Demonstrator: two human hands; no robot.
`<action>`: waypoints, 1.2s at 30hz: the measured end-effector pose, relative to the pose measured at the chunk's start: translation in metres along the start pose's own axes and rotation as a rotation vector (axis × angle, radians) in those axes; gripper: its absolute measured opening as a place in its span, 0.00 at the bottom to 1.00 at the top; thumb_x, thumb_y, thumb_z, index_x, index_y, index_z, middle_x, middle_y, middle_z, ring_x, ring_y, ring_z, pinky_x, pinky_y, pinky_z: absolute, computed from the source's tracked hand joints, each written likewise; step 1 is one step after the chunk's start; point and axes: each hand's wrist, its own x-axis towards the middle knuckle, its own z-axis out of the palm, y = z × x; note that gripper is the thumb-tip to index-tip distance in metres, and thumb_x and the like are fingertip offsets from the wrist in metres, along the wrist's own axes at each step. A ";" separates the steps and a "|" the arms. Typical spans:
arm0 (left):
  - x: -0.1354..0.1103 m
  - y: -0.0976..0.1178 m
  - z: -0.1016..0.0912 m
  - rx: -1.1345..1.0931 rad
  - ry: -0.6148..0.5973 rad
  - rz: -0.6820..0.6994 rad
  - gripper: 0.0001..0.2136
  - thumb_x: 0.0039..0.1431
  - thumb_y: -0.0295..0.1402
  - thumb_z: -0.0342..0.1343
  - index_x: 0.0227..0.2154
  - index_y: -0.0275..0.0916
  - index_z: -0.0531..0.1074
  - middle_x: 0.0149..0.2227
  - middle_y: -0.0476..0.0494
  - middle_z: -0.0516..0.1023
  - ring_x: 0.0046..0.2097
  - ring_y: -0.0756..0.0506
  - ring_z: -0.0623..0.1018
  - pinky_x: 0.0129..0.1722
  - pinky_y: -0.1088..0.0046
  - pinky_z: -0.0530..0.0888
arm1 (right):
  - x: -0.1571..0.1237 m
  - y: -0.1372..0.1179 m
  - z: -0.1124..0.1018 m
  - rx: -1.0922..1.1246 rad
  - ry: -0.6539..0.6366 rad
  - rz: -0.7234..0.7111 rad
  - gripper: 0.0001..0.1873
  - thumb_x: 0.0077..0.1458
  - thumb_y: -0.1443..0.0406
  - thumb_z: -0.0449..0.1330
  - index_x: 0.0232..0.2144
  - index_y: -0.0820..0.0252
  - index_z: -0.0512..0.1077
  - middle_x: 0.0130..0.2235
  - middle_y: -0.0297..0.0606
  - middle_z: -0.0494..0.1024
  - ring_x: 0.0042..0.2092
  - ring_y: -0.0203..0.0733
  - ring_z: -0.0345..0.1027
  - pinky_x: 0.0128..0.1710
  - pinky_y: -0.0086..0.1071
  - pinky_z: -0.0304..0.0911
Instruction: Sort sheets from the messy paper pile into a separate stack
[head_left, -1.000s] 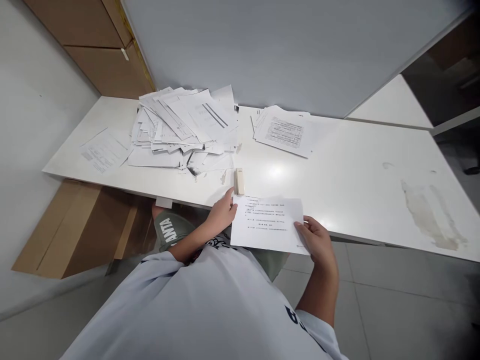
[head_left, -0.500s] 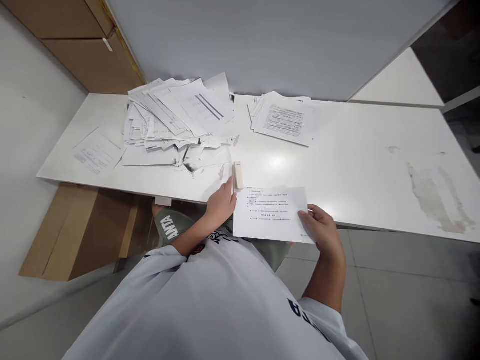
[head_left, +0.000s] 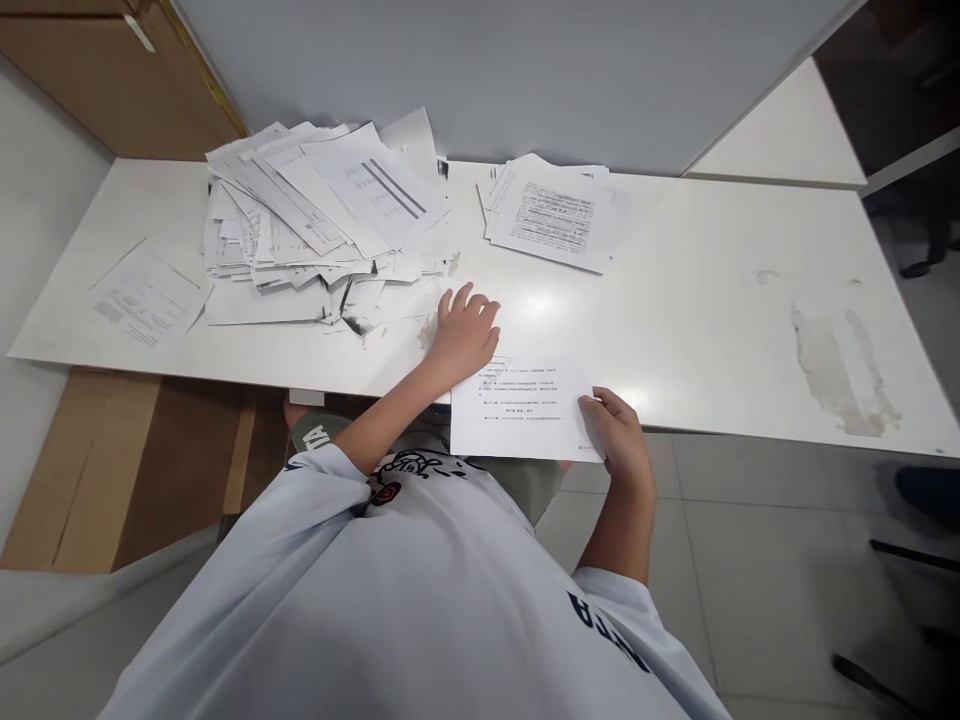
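My right hand grips the right edge of a printed paper sheet, thumb on top and fingers underneath. The sheet lies at the table's front edge, part of it jutting out over my lap. My left hand is palm down at the sheet's top left corner, its fingers spread and slightly bent. It covers the spot where a small beige stapler lay, so the stapler is hidden from view.
A large messy heap of papers stands at the back left of the white table. A smaller paper stack lies at the back middle, and a single sheet at far left. A grey partition rises behind. Cardboard boxes are below left.
My left hand has moved forward from the stapler's near end to above it, fingers spreading and covering it. My right hand still holds the sheet. The whole view has shifted slightly.
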 end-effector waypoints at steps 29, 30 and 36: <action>-0.001 -0.001 0.022 -0.161 -0.003 -0.067 0.14 0.62 0.26 0.47 0.47 0.40 0.72 0.51 0.39 0.75 0.64 0.35 0.63 0.65 0.45 0.54 | 0.009 -0.006 -0.018 -0.092 0.075 -0.098 0.17 0.45 0.52 0.62 0.30 0.58 0.74 0.30 0.35 0.75 0.32 0.41 0.65 0.29 0.31 0.59; -0.002 -0.002 0.022 -0.168 -0.002 -0.075 0.13 0.62 0.26 0.48 0.46 0.40 0.73 0.50 0.39 0.76 0.64 0.35 0.63 0.65 0.43 0.53 | 0.014 -0.013 -0.027 -0.115 0.130 -0.139 0.16 0.45 0.52 0.62 0.31 0.58 0.74 0.31 0.35 0.75 0.33 0.41 0.64 0.30 0.31 0.58; -0.016 -0.011 0.020 -0.316 -0.020 -0.088 0.19 0.60 0.25 0.49 0.55 0.40 0.67 0.57 0.36 0.71 0.64 0.36 0.65 0.63 0.48 0.61 | 0.109 -0.069 -0.040 0.037 0.427 -0.411 0.15 0.45 0.54 0.58 0.31 0.59 0.71 0.29 0.32 0.69 0.31 0.38 0.59 0.30 0.31 0.56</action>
